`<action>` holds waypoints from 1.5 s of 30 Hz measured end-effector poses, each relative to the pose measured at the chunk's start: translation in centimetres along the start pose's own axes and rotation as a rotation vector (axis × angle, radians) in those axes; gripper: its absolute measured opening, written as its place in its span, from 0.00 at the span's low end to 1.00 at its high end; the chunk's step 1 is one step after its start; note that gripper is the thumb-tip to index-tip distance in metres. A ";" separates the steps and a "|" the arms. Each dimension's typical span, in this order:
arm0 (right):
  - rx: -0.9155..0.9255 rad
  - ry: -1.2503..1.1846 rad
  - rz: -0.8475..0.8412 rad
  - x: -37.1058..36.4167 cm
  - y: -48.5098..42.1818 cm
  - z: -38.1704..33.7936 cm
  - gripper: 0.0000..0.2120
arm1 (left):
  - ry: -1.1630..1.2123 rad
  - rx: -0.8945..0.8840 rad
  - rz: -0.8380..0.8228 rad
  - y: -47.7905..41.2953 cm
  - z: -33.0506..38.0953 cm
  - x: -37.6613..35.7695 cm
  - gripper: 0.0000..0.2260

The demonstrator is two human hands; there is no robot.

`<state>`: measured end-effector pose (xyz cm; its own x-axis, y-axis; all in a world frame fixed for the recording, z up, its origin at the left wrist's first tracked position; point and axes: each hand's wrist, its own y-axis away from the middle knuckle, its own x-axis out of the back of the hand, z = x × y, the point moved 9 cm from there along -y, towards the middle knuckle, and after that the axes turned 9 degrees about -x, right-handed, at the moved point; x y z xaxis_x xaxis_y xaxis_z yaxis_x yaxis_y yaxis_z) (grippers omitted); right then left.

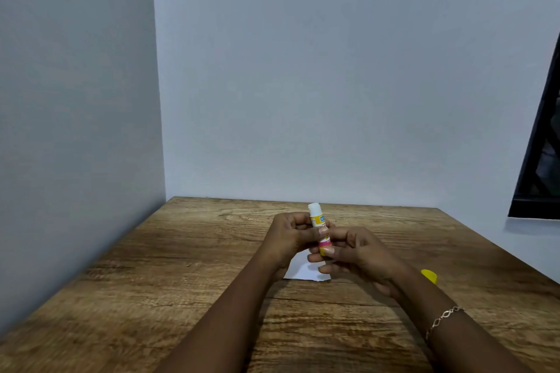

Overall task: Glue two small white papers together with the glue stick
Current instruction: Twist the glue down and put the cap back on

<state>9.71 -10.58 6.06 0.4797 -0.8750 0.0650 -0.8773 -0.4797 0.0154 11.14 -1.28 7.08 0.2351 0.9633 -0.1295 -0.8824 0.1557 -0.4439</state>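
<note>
- Above the middle of the table (181,266), between your two hands: glue stick (318,225), held nearly upright, long axis vertical, bare white glue end on top, yellow base at the bottom.
- Left hand (289,235): fingers curled round the stick's upper body, thumb across its front.
- Right hand (354,248): thumb and forefinger pinch the yellow base, the other fingers loosely curled below; it looks placed to twist the base.
- White paper (303,271): flat on the table, directly beneath both hands and mostly hidden; one sheet or two, you cannot tell.
- Key relation: the paper lies straight below the stick, but the glue end faces up and away from it, so you would likely have to tip the stick over before it meets the paper. Both hands are equally near.
- Yellow cap (429,275): off the stick, on the table just beyond your right forearm.
- Bracelet (444,318): on your right wrist.
</note>
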 end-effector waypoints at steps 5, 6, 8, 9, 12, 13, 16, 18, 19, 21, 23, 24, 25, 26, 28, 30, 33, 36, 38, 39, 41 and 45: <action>-0.035 -0.085 -0.031 0.1 0.1 0.4 0.11 | -0.010 -0.005 -0.004 0.0 -0.1 -0.2 0.06; -0.025 -0.072 -0.018 0.1 0.0 0.3 0.11 | -0.015 -0.011 0.005 0.0 -0.1 -0.1 0.05; 0.004 -0.024 0.028 0.1 0.0 0.1 0.11 | -0.018 -0.021 0.015 0.1 -0.1 -0.1 0.05; 0.018 0.016 0.064 0.2 -0.1 0.1 0.12 | -0.019 -0.025 0.015 0.1 -0.1 -0.1 0.05; 0.039 0.111 0.120 0.4 -0.3 0.0 0.13 | -0.006 -0.022 0.013 0.1 -0.2 -0.1 0.05; 0.035 0.103 0.097 0.3 -0.3 0.0 0.13 | 0.004 -0.018 0.011 0.1 -0.2 -0.1 0.05; 0.001 -0.045 -0.017 0.0 -0.2 0.3 0.10 | 0.047 -0.001 -0.008 0.1 -0.3 -0.3 0.05; -0.013 -0.106 -0.037 0.2 -0.2 0.3 0.10 | 0.059 -0.002 -0.020 0.0 -0.2 -0.4 0.06; -0.010 -0.104 -0.034 0.3 -0.2 0.2 0.10 | 0.054 -0.007 -0.024 0.0 -0.2 -0.4 0.06; 0.008 -0.083 -0.017 0.4 -0.1 0.1 0.08 | 0.044 -0.018 -0.024 0.0 -0.2 -0.5 0.06; 0.036 -0.052 0.019 0.4 -0.1 -0.2 0.09 | 0.051 -0.030 -0.024 0.0 -0.1 -0.7 0.06; 0.050 -0.015 0.057 0.5 -0.1 -0.2 0.09 | 0.057 -0.034 -0.026 0.0 -0.1 -0.7 0.06; 0.064 0.034 0.095 0.6 -0.2 -0.2 0.10 | 0.063 -0.037 -0.029 0.0 -0.2 -0.8 0.06; 0.076 0.079 0.121 0.6 -0.2 -0.3 0.11 | 0.068 -0.037 -0.031 0.0 -0.2 -0.8 0.06; 0.097 0.112 0.118 0.4 -0.3 -0.4 0.12 | 0.071 -0.032 -0.033 0.0 -0.3 -0.7 0.06; 0.094 0.074 0.064 0.3 -0.2 -0.4 0.11 | 0.063 -0.027 -0.041 -0.1 -0.3 -0.7 0.07; 0.054 -0.047 -0.020 0.5 -0.3 -0.1 0.12 | 0.078 -0.024 -0.075 -0.1 -0.2 -0.9 0.07; 0.043 -0.063 -0.024 0.8 -0.2 0.0 0.14 | 0.057 -0.030 -0.082 -0.1 -0.2 -1.1 0.07; 0.063 -0.035 0.025 0.9 -0.3 -0.2 0.13 | 0.054 -0.043 -0.072 -0.1 -0.2 -1.1 0.07; 0.081 -0.003 0.058 1.0 -0.3 -0.3 0.12 | 0.062 -0.049 -0.070 -0.1 -0.2 -1.0 0.07; 0.114 0.082 0.108 0.8 -0.4 -0.6 0.10 | 0.074 -0.054 -0.077 -0.1 -0.2 -1.1 0.06; 0.133 0.103 0.076 0.6 -0.5 -0.6 0.10 | 0.090 -0.036 -0.092 -0.2 -0.3 -1.1 0.07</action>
<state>10.39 -10.86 6.70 0.4019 -0.9011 0.1628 -0.8975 -0.4229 -0.1249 11.16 -2.42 7.05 0.3520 0.9213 -0.1652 -0.8404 0.2333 -0.4892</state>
